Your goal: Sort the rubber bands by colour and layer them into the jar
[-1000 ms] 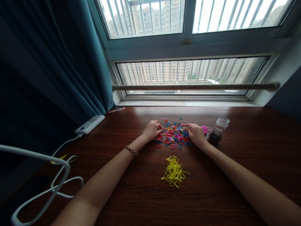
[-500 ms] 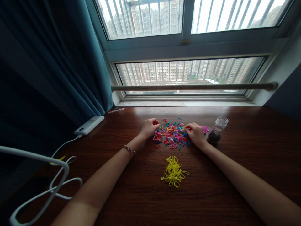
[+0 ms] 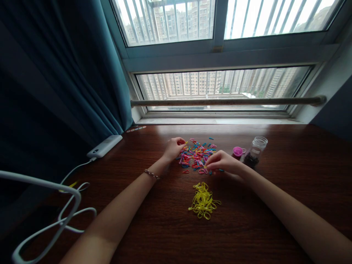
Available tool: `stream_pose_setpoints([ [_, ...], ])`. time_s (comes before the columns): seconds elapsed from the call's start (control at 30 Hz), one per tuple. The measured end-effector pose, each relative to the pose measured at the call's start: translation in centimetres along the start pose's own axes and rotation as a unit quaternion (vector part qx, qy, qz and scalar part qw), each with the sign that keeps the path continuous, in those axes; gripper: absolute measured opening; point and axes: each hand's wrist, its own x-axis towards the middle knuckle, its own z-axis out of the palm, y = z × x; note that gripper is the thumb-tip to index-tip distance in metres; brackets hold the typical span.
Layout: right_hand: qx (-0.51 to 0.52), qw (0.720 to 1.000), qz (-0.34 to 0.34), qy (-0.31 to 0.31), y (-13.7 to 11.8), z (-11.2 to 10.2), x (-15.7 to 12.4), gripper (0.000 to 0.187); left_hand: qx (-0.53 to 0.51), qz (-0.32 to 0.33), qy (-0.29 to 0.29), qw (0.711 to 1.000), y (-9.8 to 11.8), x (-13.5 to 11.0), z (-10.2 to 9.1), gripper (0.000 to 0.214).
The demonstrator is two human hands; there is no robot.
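Note:
A pile of small, many-coloured rubber bands (image 3: 195,156) lies on the wooden table. At its left edge, my left hand (image 3: 175,147) is closed in a pinch, with a bit of yellow band showing at the fingertips. My right hand (image 3: 223,162) reaches over the pile's right front part. Its thumb and fingers are pinched together, and a small yellow band shows at their tips. Nearer to me sits a separate heap of yellow rubber bands (image 3: 204,201), apart from both hands.
Beyond my right hand stand a pink cup-like lid (image 3: 238,151) and a clear jar (image 3: 255,148) with dark bits inside. On the left lie a white power bank (image 3: 105,146) and a looping white cable (image 3: 78,200). A window with a rail (image 3: 228,101) rises behind the table.
My right hand has moved toward me and left, from the pile's right edge to its front, uncovering the pink lid. A yellow band now shows in its fingertips. My left hand has barely moved.

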Motion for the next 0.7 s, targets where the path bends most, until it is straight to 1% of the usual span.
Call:
stream_pose_setpoints([
  [0.07, 0.003, 0.989, 0.049, -0.137, -0.6, 0.6, -0.4, 0.027, 0.005, -0.003, 0.002, 1.0, -0.1, 0.0, 0.0, 0.016],
  [0.1, 0.005, 0.98, 0.064, -0.187, -0.8, 0.8, -0.6, 0.028, 0.006, -0.004, 0.002, 1.0, -0.1, 0.0, 0.0, 0.016],
  [0.13, 0.009, 0.974, 0.072, -0.216, -1.1, 1.0, -0.7, 0.03, 0.004, -0.006, 0.002, 1.0, 0.0, 0.0, 0.0, 0.017],
  [0.17, 0.01, 0.973, 0.072, -0.22, -1.2, 1.0, -0.8, 0.031, -0.002, -0.01, 0.002, 1.0, 0.1, 0.0, -0.1, 0.017],
  [0.2, 0.009, 0.979, 0.062, -0.193, -1.2, 0.9, -0.7, 0.032, -0.015, -0.017, -0.001, 1.0, 0.2, 0.0, -0.1, 0.017],
  [0.23, 0.004, 0.99, 0.042, -0.136, -1.1, 0.7, -0.6, 0.032, -0.037, -0.027, -0.01, 0.999, 0.5, 0.0, -0.2, 0.017],
  [0.27, -0.007, 0.998, 0.013, -0.054, -0.8, 0.4, -0.4, 0.03, -0.068, -0.041, -0.028, 0.996, 0.9, -0.1, -0.3, 0.018],
  [0.3, -0.025, 0.998, -0.022, 0.047, -0.5, 0.0, -0.1, 0.028, -0.107, -0.058, -0.056, 0.991, 1.4, -0.2, -0.5, 0.02],
  [0.33, -0.051, 0.985, -0.057, 0.154, -0.1, -0.4, 0.1, 0.026, -0.147, -0.073, -0.093, 0.982, 2.0, -0.3, -0.6, 0.021],
  [0.37, -0.088, 0.961, -0.087, 0.249, 0.4, -0.9, 0.4, 0.023, -0.184, -0.083, -0.136, 0.97, 2.7, -0.6, -0.8, 0.023],
  [0.4, -0.134, 0.931, -0.108, 0.323, 0.9, -1.3, 0.6, 0.02, -0.214, -0.087, -0.185, 0.955, 3.4, -0.8, -1.0, 0.024],
  [0.43, -0.185, 0.903, -0.122, 0.369, 1.4, -1.6, 0.8, 0.018, -0.232, -0.079, -0.239, 0.94, 4.1, -1.2, -1.1, 0.024],
  [0.47, -0.236, 0.879, -0.129, 0.394, 1.9, -1.9, 0.9, 0.017, -0.243, -0.07, -0.293, 0.922, 4.8, -1.6, -1.2, 0.023],
  [0.5, -0.283, 0.861, -0.132, 0.402, 2.4, -2.2, 1.0, 0.017, -0.252, -0.061, -0.357, 0.897, 5.5, -2.1, -1.3, 0.022],
  [0.53, -0.323, 0.848, -0.13, 0.399, 2.8, -2.3, 1.1, 0.018, -0.253, -0.053, -0.428, 0.866, 6.1, -2.5, -1.3, 0.022],
  [0.6, -0.376, 0.835, -0.118, 0.385, 3.4, -2.5, 1.1, 0.02, -0.246, -0.036, -0.539, 0.805, 7.1, -3.5, -1.1, 0.022],
  [0.63, -0.392, 0.832, -0.11, 0.377, 3.6, -2.6, 1.1, 0.02, -0.242, -0.028, -0.577, 0.78, 7.4, -3.9, -0.9, 0.021],
  [0.7, -0.409, 0.831, -0.098, 0.365, 3.9, -2.6, 1.2, 0.02, -0.236, -0.012, -0.62, 0.748, 7.8, -4.6, -0.5, 0.021],
])
